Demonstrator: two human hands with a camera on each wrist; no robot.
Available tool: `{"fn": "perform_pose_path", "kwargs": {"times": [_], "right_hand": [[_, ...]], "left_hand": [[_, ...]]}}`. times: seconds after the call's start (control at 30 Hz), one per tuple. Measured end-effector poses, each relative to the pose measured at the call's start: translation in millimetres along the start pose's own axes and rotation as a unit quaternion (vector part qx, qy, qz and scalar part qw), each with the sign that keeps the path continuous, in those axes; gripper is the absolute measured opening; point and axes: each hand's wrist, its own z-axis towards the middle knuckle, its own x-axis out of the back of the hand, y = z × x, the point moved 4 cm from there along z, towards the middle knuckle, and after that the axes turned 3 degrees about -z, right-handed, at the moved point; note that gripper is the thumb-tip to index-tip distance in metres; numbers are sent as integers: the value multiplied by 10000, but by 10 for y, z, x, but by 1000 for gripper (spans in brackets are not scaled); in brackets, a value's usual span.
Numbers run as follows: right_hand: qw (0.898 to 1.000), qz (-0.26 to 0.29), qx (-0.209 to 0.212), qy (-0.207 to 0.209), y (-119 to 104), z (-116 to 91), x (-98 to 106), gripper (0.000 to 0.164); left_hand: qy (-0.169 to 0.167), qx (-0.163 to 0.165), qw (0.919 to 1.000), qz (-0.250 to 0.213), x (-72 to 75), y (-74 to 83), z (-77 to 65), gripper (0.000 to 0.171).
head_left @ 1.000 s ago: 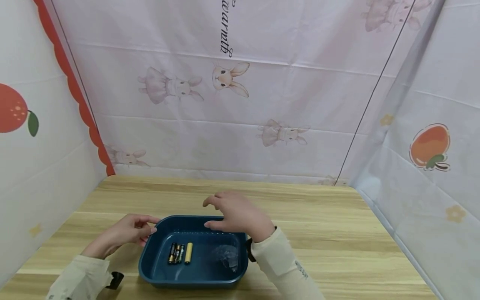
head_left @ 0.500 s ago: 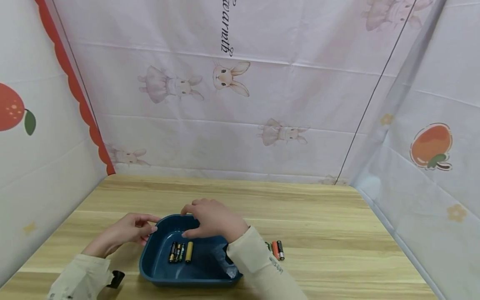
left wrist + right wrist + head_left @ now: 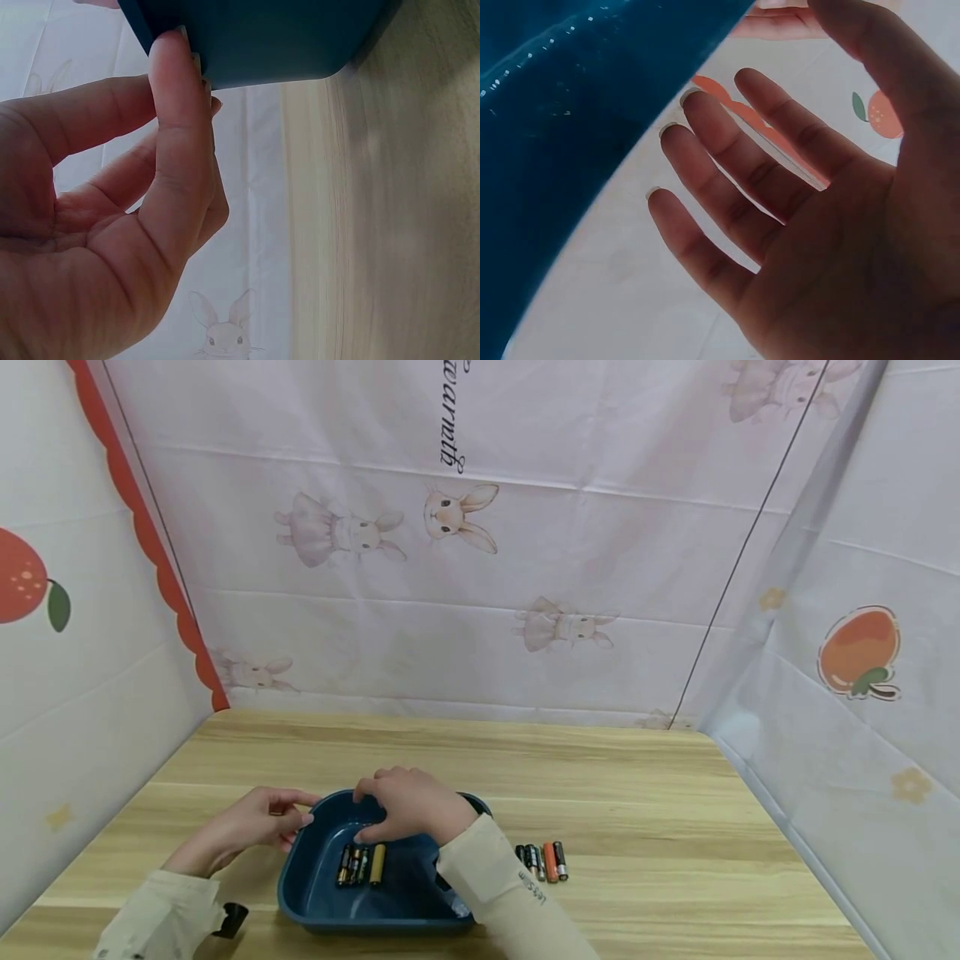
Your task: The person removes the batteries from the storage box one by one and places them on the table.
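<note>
Only head view shows batteries [image 3: 363,865]; right grip [image 3: 832,217] spread, empty; left grip [image 3: 255,825] touching bin [image 3: 375,927], closure unclear.

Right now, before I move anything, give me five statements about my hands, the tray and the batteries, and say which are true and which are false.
1. Your left hand touches the blue tray. True.
2. Your right hand grips a battery. False: it holds nothing.
3. The yellow battery lies in the blue tray, next to dark batteries. True.
4. The orange battery is inside the blue tray. False: it lies on the wooden table, to the right of the tray in the head view.
5. In the head view, a black battery lies just right of the orange battery. True.
</note>
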Motion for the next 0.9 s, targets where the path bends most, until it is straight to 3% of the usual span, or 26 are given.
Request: {"fn": "perform_pose_path", "kwargs": {"times": [0.37, 0.67, 0.9], "right_hand": [[9995, 270, -70, -179, 72, 51, -159, 51], [9890, 1323, -40, -655, 174, 19, -306, 47], [9894, 1048, -363, -935, 173, 8, -378, 48]], "left_hand": [[36, -11, 10000, 27, 2, -13, 6, 41], [102, 31, 9999, 79, -5, -7, 5, 41], [140, 49, 9999, 67, -13, -6, 7, 42]]}}
